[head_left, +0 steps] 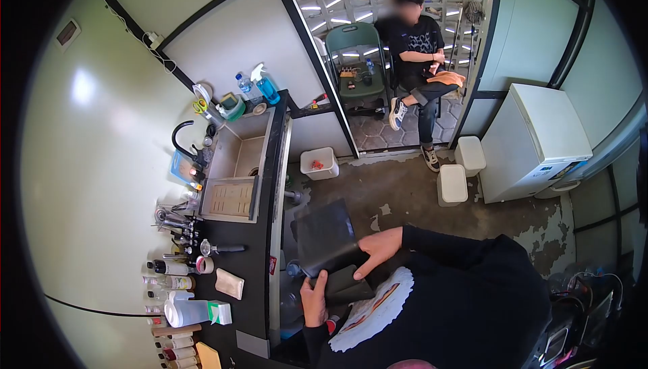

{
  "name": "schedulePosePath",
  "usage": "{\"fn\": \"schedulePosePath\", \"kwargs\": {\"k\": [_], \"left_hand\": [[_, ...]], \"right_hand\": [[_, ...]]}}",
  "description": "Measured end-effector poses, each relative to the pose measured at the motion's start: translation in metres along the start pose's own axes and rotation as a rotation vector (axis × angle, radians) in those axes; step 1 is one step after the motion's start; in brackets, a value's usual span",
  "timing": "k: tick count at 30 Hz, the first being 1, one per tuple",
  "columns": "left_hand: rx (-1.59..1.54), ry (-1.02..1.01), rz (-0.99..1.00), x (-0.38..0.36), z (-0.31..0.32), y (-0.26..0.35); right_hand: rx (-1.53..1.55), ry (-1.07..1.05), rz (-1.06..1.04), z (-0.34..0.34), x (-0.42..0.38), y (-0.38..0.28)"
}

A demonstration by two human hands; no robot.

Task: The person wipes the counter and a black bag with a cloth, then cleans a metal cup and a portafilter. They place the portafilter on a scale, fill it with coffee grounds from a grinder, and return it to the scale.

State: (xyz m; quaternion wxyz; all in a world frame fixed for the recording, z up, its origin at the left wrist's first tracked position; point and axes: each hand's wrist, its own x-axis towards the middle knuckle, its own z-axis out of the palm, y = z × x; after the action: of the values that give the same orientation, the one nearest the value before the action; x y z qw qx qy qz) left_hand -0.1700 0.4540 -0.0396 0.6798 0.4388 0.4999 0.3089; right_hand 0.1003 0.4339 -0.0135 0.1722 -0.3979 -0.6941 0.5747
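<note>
Over the floor beside the counter, I hold a black box-shaped container (327, 233) in front of my body. Its dark, smooth top side faces up, and a smaller dark grey piece (347, 285) sits against its near end. My left hand (314, 301) is closed round the near left edge, thumb on top. From the right, my right hand (380, 251) grips the near right side, its thumb lying on the grey piece and its other fingers hidden. I cannot tell whether the two dark pieces are joined.
To the left runs a black counter (253, 251) with a sink (253, 143), a folded cloth (229, 284), a pitcher (185, 311) and several bottles. White bins (452, 185) and a small fridge (536, 143) stand right. A seated person (418, 48) is beyond the doorway, beside a green chair (354, 42).
</note>
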Motion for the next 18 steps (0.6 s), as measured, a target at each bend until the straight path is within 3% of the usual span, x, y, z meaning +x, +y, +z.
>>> {"fn": "schedulePosePath", "kwargs": {"k": [1, 6, 10, 12, 14, 16, 18], "left_hand": [[0.064, -0.028, -0.051, -0.004, -0.004, -0.004], [0.158, -0.190, -0.015, -0.019, -0.012, -0.024], [0.014, -0.199, -0.105, -0.022, -0.017, -0.037], [-0.014, -0.189, -0.035, -0.022, -0.019, -0.046], [-0.048, -0.187, -0.070, -0.021, -0.020, -0.051], [-0.088, -0.181, -0.102, -0.019, -0.021, -0.057], [0.207, -0.238, -0.022, -0.011, -0.023, -0.057]], "right_hand": [[0.022, -0.046, 0.115, 0.006, -0.001, 0.005], [0.192, 0.055, 0.154, 0.033, 0.009, 0.069], [0.244, 0.115, 0.014, 0.026, -0.005, 0.054], [0.250, 0.126, -0.005, 0.018, -0.010, 0.049], [0.044, 0.217, -0.113, 0.012, -0.010, 0.051], [0.040, 0.194, -0.127, 0.013, -0.009, 0.052], [0.032, 0.182, -0.143, 0.012, -0.009, 0.055]]}}
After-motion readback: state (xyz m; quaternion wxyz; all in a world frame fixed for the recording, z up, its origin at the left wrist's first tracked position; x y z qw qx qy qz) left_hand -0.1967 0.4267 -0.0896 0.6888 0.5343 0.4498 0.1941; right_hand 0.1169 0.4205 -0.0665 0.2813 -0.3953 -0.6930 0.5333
